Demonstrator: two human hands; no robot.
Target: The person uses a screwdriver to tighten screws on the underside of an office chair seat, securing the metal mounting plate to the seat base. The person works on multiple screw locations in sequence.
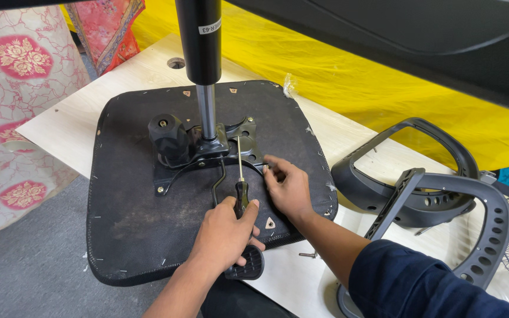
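On upturned seat [136, 218], left hand [222, 235] grips screwdriver [240, 176]; white label [210, 26] on blk cylinder

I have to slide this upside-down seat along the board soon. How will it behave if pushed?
The seat cushion lies flat and broad, so it will probably slide, not tip. The upright gas cylinder and metal mechanism plate likely make it top-heavy and weighty.

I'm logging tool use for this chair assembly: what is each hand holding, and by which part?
The left hand grips a screwdriver by its black handle. The right hand holds nothing, fingertips at the metal plate.
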